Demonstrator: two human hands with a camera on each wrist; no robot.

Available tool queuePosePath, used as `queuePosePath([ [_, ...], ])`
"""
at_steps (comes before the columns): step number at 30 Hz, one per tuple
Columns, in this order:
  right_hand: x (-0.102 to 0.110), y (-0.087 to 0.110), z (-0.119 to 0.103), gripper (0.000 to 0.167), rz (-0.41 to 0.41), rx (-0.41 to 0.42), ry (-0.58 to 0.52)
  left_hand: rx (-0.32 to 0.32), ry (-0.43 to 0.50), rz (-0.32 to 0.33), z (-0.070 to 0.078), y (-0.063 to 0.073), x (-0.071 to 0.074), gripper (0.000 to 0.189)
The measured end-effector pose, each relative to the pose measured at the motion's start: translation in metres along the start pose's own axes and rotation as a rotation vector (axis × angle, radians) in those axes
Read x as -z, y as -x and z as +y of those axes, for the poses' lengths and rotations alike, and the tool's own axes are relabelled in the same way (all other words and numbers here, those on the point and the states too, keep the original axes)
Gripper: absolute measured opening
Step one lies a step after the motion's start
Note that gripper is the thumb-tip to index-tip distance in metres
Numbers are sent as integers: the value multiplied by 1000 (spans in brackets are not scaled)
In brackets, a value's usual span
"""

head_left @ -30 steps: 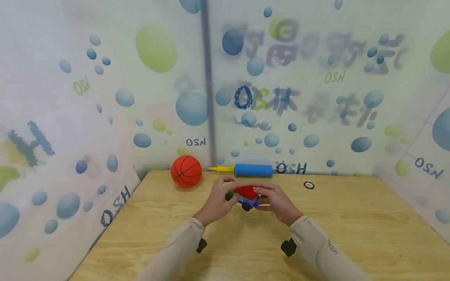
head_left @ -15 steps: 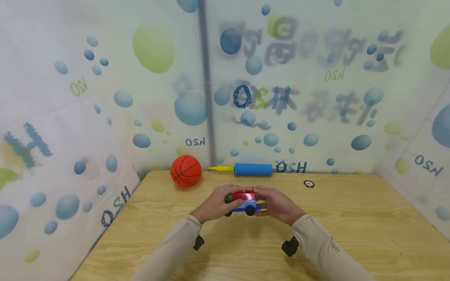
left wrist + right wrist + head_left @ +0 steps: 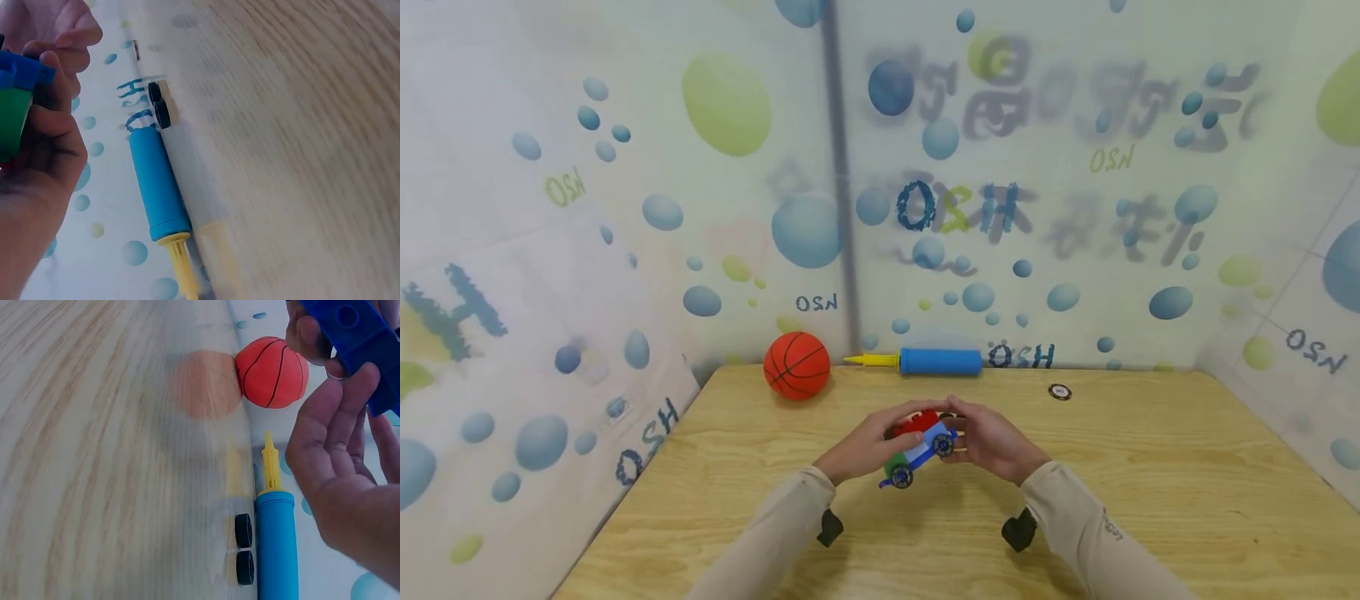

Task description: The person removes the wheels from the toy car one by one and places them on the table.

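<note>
The left hand (image 3: pixel 861 446) pinches the blocky plastic car (image 3: pixel 921 454), thumb on its near side; the right hand (image 3: pixel 1000 442) pinches its raised end. Level 0.5 s ago, the car now tilts, green end low, 2 round wheels (image 3: pixel 943 445) facing the head camera. Beyond the grip lie a cylindrical pump (image 3: pixel 940 362) and ball (image 3: pixel 797 365); below, a grained table (image 3: pixel 1150 500). Fingers behind the car are hidden; the left wrist view crops it.

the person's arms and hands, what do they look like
The left hand and right hand wear no gloves. The left sleeve and right sleeve are long and beige, the right with small dark lettering. A black block shows by each cuff.
</note>
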State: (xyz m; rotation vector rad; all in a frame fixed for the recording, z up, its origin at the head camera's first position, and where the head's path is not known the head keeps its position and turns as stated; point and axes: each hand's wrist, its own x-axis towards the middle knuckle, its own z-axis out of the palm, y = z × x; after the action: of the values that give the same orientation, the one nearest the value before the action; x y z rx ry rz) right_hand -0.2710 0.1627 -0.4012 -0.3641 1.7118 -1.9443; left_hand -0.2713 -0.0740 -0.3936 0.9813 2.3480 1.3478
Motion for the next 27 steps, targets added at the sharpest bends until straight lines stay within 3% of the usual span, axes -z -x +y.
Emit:
queuePosePath([
  [5, 0, 4, -3, 65, -35, 46, 40, 52, 179, -11, -2, 0, 0, 46],
  [9, -1, 7, -5, 67, -48, 111, 144, 48, 317, -35, -3, 1, 0, 41],
  [12, -4, 9, -5, 62, 7, 183, 272, 43, 399, -53, -5, 2, 0, 38],
  [19, -16, 13, -2, 39, 265, 387, 566, 69, 542, -25, -7, 4, 1, 36],
  [22, -20, 15, 0, 35, 284, 438, 603, 71, 580, -21, -7, 4, 1, 33],
  [27, -24, 15, 3, 31, 239, 471, 594, 51, 636, -38, -7, 2, -3, 26],
])
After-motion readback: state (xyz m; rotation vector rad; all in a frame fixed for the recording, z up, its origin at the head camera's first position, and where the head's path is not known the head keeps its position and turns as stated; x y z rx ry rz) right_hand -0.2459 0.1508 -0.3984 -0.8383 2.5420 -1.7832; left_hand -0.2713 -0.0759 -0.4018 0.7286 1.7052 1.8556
